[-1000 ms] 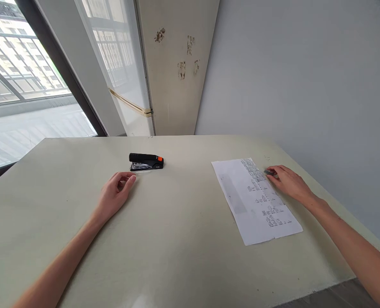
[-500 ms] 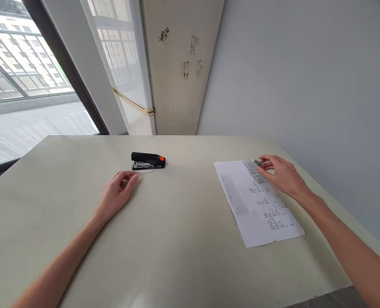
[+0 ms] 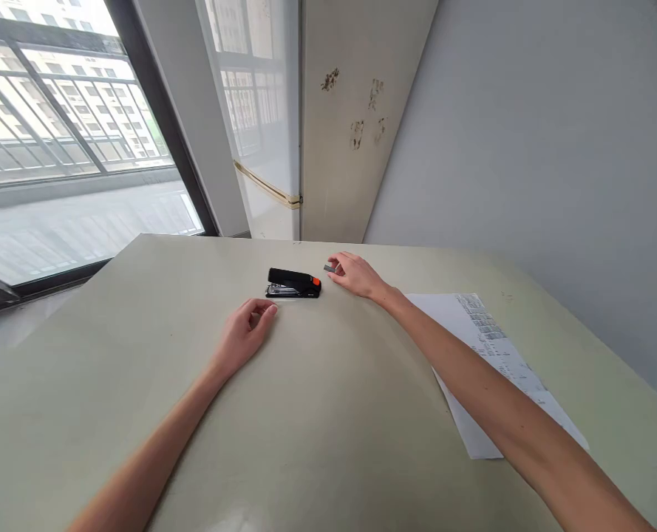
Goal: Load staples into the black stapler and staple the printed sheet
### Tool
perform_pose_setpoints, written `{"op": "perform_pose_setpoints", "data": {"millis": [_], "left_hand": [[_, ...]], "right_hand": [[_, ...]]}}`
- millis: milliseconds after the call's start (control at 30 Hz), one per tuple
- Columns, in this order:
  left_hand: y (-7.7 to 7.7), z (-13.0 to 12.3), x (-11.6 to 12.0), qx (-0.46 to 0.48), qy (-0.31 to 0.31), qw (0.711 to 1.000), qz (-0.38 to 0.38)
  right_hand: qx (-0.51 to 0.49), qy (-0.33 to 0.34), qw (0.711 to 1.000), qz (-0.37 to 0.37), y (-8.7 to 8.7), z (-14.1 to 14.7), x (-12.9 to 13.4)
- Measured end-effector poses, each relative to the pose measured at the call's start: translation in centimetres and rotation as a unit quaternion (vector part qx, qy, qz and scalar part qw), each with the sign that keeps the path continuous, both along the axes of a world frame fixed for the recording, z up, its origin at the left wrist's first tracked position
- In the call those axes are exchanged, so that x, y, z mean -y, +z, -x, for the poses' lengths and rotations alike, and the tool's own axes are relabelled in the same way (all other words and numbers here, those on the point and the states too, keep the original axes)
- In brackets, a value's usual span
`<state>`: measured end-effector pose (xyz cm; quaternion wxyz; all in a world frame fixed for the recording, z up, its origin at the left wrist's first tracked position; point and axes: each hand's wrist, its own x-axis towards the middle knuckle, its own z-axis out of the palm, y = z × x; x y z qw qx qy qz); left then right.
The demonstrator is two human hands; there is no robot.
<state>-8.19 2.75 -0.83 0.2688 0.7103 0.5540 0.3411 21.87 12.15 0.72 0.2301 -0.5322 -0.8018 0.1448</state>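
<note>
A black stapler [image 3: 293, 283] with an orange-red end piece lies on its base on the table, its metal staple channel showing on the near side. Just in front of it, my left hand [image 3: 246, 330] rests on the tabletop, fingers loosely curled with no object visible in them. My right hand [image 3: 357, 275] is to the right of the stapler, apart from it, and pinches a short grey staple strip [image 3: 329, 268] between thumb and fingertips. Under my right forearm is a printed paper sheet [image 3: 439, 307], with grey strip-like pieces [image 3: 490, 327] near its upper right; the forearm hides part of the sheet.
The pale table [image 3: 317, 414] spreads out before me, its far edge near a white fridge [image 3: 333, 185] with worn marks. A grey wall [image 3: 528, 133] rises on the right. At the left is a window [image 3: 73, 140] with railings outside.
My right hand has moved left from the paper to beside the stapler, carrying the staple strip. The left hand keeps its place by the stapler. The view has turned left.
</note>
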Motion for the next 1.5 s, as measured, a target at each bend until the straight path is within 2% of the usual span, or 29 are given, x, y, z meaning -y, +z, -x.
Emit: {"op": "perform_pose_setpoints", "data": {"millis": [167,400,567,867,1200,1333,1433,1500], "left_hand": [[-0.1,0.2,0.1,0.007,-0.011,1.000,0.004],[-0.5,0.1,-0.2,0.008,-0.020,1.000,-0.011],[-0.4,0.1,-0.1,0.005,-0.023,1.000,-0.007],[0.5,-0.1,0.2,-0.026,-0.021,0.999,-0.007],[0.8,-0.2,0.2,-0.036,-0.005,0.999,0.006],[1.0,-0.2,0.4,-0.040,0.001,0.999,0.011],[1.1,-0.2,0.4,-0.041,0.000,0.999,0.018],[1.0,-0.2,0.4,-0.044,-0.003,0.999,0.026]], "right_hand": [[0.042,0.054,0.997,0.021,0.0,2.5,-1.1],[0.067,0.104,0.992,0.030,-0.1,4.0,1.5],[0.045,0.076,0.996,0.028,-0.8,4.2,2.9],[0.006,0.067,0.996,0.060,-1.0,1.4,5.8],[-0.039,-0.004,0.999,0.031,-1.7,3.2,5.4],[-0.049,-0.005,0.998,0.030,-0.8,1.0,9.1],[-0.045,-0.008,0.999,0.025,0.1,-3.0,13.8],[-0.032,-0.045,0.998,0.008,0.2,-6.8,17.2]]}}
